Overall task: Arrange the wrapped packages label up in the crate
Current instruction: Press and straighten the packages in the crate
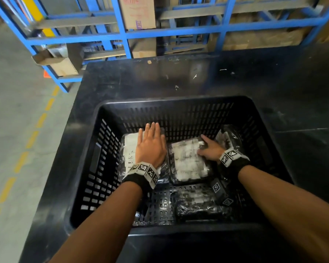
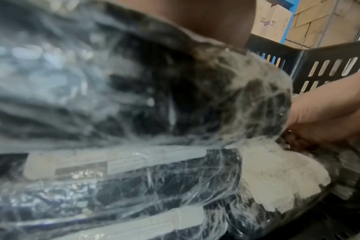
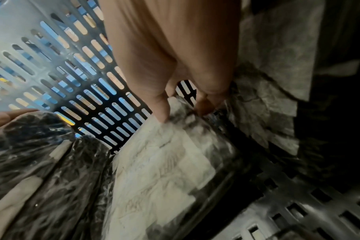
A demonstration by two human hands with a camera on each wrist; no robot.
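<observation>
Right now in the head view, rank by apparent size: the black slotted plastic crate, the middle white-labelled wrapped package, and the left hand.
1. Black slotted plastic crate
2. Middle white-labelled wrapped package
3. Left hand

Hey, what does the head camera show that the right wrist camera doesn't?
Only the head view shows the whole crate on the black table, the blue racks, the left hand flat on the left package, and a package near the front.

Only the right wrist view shows the thumb pinching the wrap up close.

Both show the right hand gripping the middle package.
</observation>
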